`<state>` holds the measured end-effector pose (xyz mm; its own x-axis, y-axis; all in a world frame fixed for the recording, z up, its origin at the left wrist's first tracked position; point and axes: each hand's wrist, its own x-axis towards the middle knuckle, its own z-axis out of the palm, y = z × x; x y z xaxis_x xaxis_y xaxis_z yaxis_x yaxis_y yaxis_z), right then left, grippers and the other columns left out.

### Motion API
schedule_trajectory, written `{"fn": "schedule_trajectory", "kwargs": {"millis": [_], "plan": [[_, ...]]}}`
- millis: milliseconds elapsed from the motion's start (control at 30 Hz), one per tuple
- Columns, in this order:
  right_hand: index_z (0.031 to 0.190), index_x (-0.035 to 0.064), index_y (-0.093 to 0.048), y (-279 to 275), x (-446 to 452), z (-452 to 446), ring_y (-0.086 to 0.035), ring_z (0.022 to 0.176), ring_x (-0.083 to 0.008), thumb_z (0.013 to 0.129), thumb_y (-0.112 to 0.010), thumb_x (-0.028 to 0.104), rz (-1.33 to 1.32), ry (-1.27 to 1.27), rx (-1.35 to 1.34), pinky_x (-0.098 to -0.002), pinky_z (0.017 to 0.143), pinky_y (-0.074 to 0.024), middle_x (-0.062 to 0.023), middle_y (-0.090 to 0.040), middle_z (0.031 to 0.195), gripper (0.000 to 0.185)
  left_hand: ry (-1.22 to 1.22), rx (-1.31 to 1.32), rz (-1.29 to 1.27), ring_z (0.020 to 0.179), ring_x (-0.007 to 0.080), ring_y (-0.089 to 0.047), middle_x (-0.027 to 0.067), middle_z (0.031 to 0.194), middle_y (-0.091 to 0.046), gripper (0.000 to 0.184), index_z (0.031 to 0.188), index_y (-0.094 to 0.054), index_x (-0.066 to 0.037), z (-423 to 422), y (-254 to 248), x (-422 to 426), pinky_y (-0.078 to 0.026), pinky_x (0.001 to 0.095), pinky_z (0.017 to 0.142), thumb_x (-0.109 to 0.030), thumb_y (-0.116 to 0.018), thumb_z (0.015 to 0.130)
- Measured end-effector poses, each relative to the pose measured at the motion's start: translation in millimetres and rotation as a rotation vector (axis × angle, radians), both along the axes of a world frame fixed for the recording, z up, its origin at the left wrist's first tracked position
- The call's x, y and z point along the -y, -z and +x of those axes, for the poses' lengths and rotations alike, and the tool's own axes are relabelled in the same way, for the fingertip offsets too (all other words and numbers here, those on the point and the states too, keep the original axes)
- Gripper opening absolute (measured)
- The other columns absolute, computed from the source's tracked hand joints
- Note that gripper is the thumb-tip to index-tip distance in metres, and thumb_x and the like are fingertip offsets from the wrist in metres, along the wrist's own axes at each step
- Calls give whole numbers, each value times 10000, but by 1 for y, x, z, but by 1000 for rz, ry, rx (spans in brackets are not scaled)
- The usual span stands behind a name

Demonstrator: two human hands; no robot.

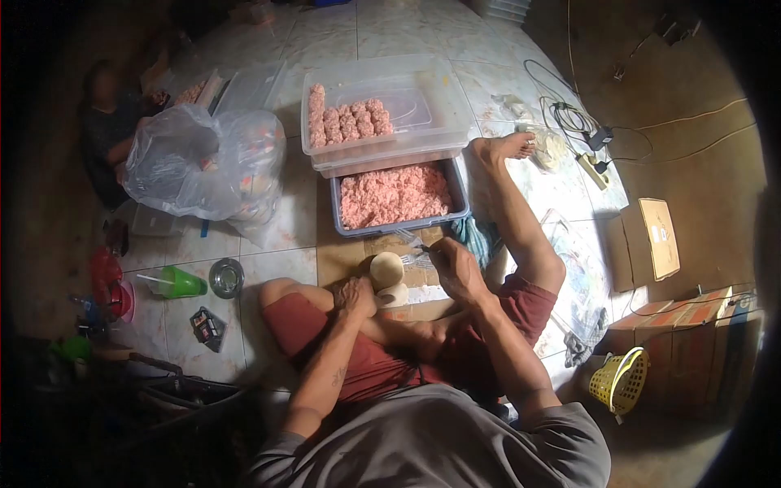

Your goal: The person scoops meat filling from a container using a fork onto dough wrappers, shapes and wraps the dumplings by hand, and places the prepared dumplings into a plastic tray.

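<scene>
My left hand point(358, 298) is closed at the edge of a small pale disc point(394, 294), like a dough wrapper, low over my crossed legs. Just beyond it is a larger round beige piece point(386, 269), perhaps a stack of the same wrappers. My right hand point(458, 270) has its fingers closed round a fork point(409, 259), whose tines point left towards the beige round. Ahead of both hands, a grey-blue tub point(336, 213) contains pink minced meat point(394, 197). Clear plastic point(409, 237) lies between the tub and the fork.
Behind the tub, a translucent box point(439, 134) carries rows of meat portions point(358, 122). Left are a large plastic bag point(175, 163), green cup point(185, 282) and glass ashtray point(226, 278). Cables point(561, 106), cartons point(683, 333) and a yellow basket point(616, 382) lie right. Another person point(110, 138) sits far left.
</scene>
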<state>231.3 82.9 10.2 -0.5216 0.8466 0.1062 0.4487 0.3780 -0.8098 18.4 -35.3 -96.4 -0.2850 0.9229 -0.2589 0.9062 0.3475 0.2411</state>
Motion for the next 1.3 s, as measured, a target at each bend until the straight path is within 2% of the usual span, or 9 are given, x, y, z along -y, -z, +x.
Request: {"fn": "schedule_trajectory", "kwargs": {"millis": [400,500,600,633,900,967,1100,1200,1300], "plan": [[1047,-27,-660,-22,-23,26,-689,839,-407,932,-629,125,-123,70,-8,-442,730,-520,-260,-687,903,193,-82,42,-99,933,372,-717,223,984,-731,213,861,-723,-22,-7,-18,-7,-575,467,821,-224,-738,796],[1060,-13,-655,-33,-38,28,-685,828,-400,930,-622,130,-73,58,40,-452,718,-520,-244,-688,901,196,83,360,-90,893,299,-736,198,992,-745,168,800,-661,-12,-30,-38,-7,-588,406,797,-163,-726,835],[1055,7,-650,-36,-68,9,-687,828,-378,936,-579,135,187,-25,186,-473,739,-512,-210,-692,893,188,-76,1441,402,885,139,-694,143,1038,-740,135,941,-571,-32,-44,-27,-9,-570,284,717,-43,-696,892],[1048,24,-651,-35,-81,0,-690,832,-361,942,-549,138,357,-83,293,-485,770,-503,-191,-694,895,187,-128,1571,455,842,138,-684,127,1017,-729,198,1051,-572,-15,-44,-33,-13,-555,258,687,-53,-689,896],[858,119,-615,38,-148,-69,-663,762,-311,928,-506,181,792,-387,551,-527,874,-369,-94,-662,811,143,-265,1540,351,922,82,-609,22,957,-684,241,1075,-672,-14,-46,14,-24,-484,247,849,-210,-668,934],[834,111,-604,39,-137,-84,-657,747,-315,902,-527,184,692,-443,420,-541,863,-363,-115,-639,767,126,-266,1527,351,939,94,-604,0,940,-666,260,1051,-676,-17,-46,21,-25,-473,258,873,-244,-693,926],[911,152,-673,-17,-152,-82,-655,913,-341,908,-547,226,288,-396,893,-634,914,-374,-115,-700,926,146,-414,1482,366,1069,141,-574,39,1058,-640,337,1127,-636,-22,-37,51,-29,-456,293,944,-280,-710,923],[849,155,-685,71,-185,-49,-667,920,-329,898,-554,215,466,-370,737,-582,828,-378,-94,-710,883,152,-398,1393,377,1136,175,-550,73,1157,-606,415,1215,-582,-22,-30,55,-31,-444,317,997,-270,-725,914],[851,136,-666,-7,-143,-76,-670,925,-313,890,-546,194,294,-503,802,-582,939,-395,-90,-712,894,140,-326,1337,323,1202,214,-531,109,1254,-563,527,1290,-527,-13,-33,57,-36,-435,345,1035,-290,-744,898]]}}
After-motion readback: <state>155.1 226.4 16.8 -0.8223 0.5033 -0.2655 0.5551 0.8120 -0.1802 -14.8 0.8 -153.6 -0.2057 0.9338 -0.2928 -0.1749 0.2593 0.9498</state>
